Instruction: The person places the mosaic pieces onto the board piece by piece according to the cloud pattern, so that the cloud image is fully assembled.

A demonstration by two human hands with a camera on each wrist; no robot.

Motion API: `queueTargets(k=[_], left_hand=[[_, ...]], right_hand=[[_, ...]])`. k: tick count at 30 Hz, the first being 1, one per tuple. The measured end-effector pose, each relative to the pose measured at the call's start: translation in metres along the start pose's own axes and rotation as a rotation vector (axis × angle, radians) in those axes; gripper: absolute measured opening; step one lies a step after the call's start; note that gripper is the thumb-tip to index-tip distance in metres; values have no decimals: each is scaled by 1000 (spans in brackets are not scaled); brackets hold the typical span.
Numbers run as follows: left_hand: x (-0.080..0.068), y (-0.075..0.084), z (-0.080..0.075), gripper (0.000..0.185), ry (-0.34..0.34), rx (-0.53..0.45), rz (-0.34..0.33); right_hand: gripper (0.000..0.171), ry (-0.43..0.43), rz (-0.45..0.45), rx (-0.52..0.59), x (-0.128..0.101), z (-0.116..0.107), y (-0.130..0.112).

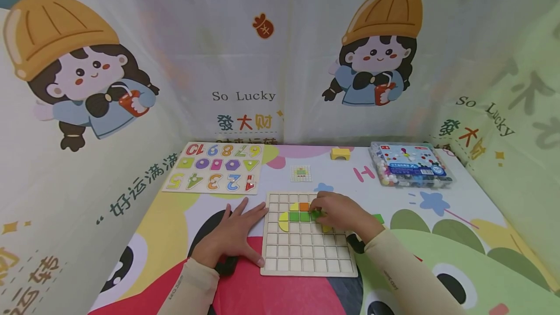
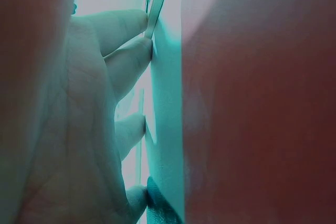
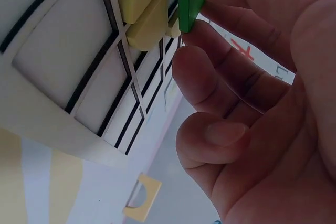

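Green piece (image 3: 187, 10) in right hand (image 1: 344, 213), lengthwise upright in wrist view; left hand (image 1: 232, 233) spread

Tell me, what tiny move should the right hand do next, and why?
Probably lower the green piece into a square of the grid board: the right hand pinches it close to the yellow pieces, and the left hand touches the board's edge, which may keep it steady.

Head view looks forward, down — wrist views sit close, right sharing the board (image 1: 302, 252).
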State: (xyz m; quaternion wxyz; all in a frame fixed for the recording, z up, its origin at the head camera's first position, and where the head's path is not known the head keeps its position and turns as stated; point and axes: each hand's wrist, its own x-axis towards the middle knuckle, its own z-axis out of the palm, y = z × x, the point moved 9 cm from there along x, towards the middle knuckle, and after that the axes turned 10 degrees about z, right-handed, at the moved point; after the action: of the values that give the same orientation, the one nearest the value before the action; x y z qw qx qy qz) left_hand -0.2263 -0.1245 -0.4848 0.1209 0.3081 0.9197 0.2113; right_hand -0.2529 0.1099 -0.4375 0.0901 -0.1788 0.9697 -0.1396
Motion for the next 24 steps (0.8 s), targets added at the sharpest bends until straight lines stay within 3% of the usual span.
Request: queueTargets(k=[6,24], left_hand=[[0,0,0,130,3,4,-6],[0,1,2,130,6,17,-2]], right_hand=[[25,-16,37,-3,3,7,5],[26,-4,-3,-16,0,8,4]])
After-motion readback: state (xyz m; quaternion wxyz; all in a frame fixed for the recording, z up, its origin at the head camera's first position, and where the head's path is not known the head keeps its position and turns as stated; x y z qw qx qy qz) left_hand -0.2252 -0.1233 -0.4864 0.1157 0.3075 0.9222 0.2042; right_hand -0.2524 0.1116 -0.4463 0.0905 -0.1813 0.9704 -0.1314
